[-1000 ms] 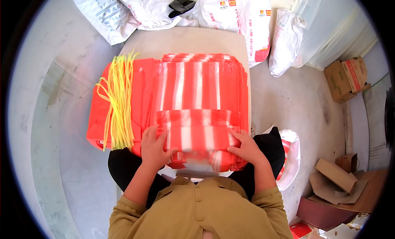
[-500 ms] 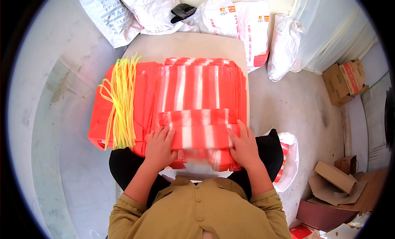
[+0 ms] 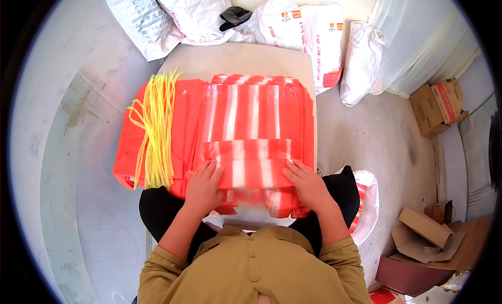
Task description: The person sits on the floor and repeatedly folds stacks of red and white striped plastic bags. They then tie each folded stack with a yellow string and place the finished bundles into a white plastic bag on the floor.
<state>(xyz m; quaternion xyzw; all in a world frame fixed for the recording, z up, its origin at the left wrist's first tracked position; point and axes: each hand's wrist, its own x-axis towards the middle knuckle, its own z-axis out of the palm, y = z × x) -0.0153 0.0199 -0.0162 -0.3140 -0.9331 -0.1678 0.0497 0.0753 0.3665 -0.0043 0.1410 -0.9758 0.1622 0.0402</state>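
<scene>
A striped red-and-white plastic bag (image 3: pixel 248 165), folded over at its near end, lies on a stack of like striped plastic bags (image 3: pixel 243 113) in front of me. My left hand (image 3: pixel 205 189) rests on the left edge of the folded part, fingers stretched out and close together. On the right edge lies my right hand (image 3: pixel 307 184), its fingers likewise extended over the plastic. Neither thumb can be clearly made out. Left of the stack, a bundle of yellow strips (image 3: pixel 156 128) lies across a pile of plain red plastic bags (image 3: pixel 184 108).
The bags lie on a beige table (image 3: pixel 235 58). Stuffed white sacks (image 3: pixel 193 16) stand behind it, one with a black cloth-like thing (image 3: pixel 235 16) on top. An open white sack (image 3: pixel 370 199) stands by my right knee. Cardboard boxes (image 3: pixel 438 106) are at the right.
My right hand has slid slightly left and down along the folded bag's right edge. The left hand stays nearly in place, and the fold lies a little flatter.
</scene>
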